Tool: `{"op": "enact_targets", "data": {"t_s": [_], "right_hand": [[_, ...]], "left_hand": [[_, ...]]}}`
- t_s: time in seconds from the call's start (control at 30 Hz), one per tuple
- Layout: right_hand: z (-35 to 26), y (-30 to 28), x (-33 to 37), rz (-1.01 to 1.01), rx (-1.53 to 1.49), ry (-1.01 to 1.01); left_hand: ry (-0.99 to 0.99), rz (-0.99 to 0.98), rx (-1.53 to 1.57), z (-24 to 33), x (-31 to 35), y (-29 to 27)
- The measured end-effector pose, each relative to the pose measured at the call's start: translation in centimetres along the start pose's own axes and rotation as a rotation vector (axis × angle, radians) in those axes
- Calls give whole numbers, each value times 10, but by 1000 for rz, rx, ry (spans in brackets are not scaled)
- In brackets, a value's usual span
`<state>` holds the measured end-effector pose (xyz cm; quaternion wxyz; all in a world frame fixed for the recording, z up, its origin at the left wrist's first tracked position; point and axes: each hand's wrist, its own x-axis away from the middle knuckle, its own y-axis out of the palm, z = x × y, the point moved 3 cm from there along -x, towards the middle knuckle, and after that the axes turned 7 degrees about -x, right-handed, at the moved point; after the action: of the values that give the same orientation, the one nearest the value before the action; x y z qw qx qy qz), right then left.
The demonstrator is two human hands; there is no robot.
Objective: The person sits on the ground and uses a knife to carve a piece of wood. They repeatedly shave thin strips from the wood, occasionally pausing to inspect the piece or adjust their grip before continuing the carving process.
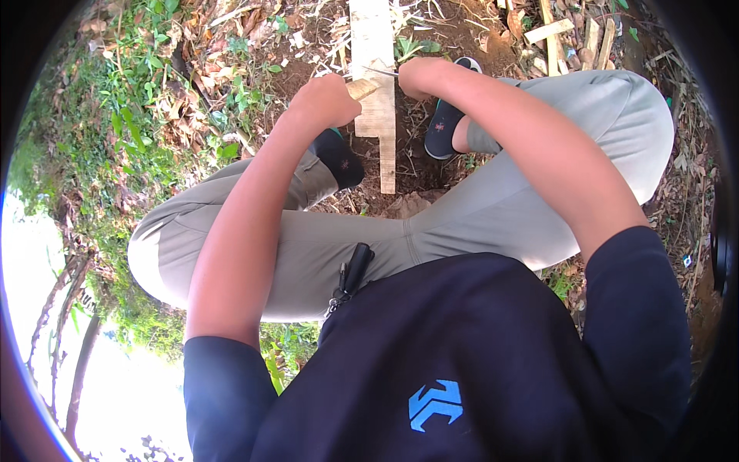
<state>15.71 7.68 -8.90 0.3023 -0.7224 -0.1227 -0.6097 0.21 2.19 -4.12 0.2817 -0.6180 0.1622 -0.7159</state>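
Note:
My left hand (323, 101) is closed around a short piece of pale wood (362, 88), whose free end lies over a long light wooden board (375, 119). A knife is in my right hand (419, 78), fingers wrapped round its handle, which they hide. Its thin dark blade (380, 71) points left across the board, close to the free end of the wood piece. Whether the blade touches the wood I cannot tell. The board runs away from me between my feet, with a notch cut at its near left corner.
My dark shoes (339, 159) stand on either side of the board, and my bent knees spread wide. Wood shavings and dry leaves litter the brown soil. Several cut wood pieces (550, 31) lie at the far right. Green plants (138, 127) grow on the left.

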Motion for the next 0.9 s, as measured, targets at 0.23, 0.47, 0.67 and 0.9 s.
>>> {"op": "enact_targets", "data": {"t_s": [0.23,0.47,0.67,0.9], "right_hand": [[-40,11,27,-36,-33,-37],[-30,28,15,37,-301,36],[-27,49,-19,-77,-66,-2],[-30,17,7,-196,219,-177]], "left_hand": [[-8,28,-8,14,15,6],[-26,24,5,15,16,7],[17,77,-5,20,13,12],[18,83,3,20,16,6]]}}
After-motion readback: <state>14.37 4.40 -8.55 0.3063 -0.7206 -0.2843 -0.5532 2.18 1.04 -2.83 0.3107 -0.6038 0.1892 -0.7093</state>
